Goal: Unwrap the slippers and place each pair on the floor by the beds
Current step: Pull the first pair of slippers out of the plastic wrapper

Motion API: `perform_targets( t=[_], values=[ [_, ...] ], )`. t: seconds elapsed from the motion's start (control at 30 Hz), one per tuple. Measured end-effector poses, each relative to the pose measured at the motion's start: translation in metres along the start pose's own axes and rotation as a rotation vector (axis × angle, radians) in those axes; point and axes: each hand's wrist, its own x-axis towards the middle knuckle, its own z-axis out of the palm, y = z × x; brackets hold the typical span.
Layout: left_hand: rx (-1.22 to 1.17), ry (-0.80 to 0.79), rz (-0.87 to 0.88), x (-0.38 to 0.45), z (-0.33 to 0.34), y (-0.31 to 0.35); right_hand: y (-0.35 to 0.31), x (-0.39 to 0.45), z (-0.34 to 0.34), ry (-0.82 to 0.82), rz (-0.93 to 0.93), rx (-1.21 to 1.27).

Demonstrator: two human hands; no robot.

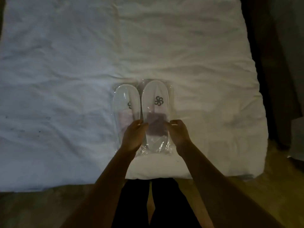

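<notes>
Two packs of white slippers in clear plastic wrap lie side by side on the white bed (65,79), toes pointing away from me. Each bears a dark swirl logo. The right pack (155,99) overlaps the left pack (125,101) and is raised a little at its near end. My left hand (133,137) pinches the right pack's left edge. My right hand (178,132) pinches its right edge. Both hands grip the plastic near the slipper's heel half, where a dark label shows through the wrap.
The bed's near edge runs across the lower frame, with wooden floor (41,209) below it. My legs in dark trousers (158,203) stand against the bed. A dark wall or furniture (283,63) rises at the right, with a pale object (297,139) beside it.
</notes>
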Motion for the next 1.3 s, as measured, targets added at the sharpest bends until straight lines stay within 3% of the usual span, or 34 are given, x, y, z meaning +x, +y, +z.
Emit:
perform_targets(
  t=[0.13, 0.47, 0.67, 0.97, 1.3],
  values=[
    [-0.038, -0.016, -0.003, 0.008, 0.013, -0.006, 0.005, 0.007, 0.007, -0.019, -0.021, -0.096],
    [-0.122, 0.001, 0.01, 0.012, 0.019, 0.005, -0.002, 0.019, 0.008, -0.034, 0.066, -0.027],
    [-0.152, 0.094, 0.021, 0.005, 0.011, 0.044, -0.044, 0.009, 0.0, -0.05, -0.081, 0.028],
    [-0.118, 0.296, 0.351, -0.027, -0.021, 0.145, -0.157, -0.044, -0.019, -0.081, -0.414, 0.2],
    [-0.092, 0.46, 0.769, -0.102, -0.063, 0.232, -0.247, -0.122, -0.051, -0.17, -0.645, 0.32]
  ],
)
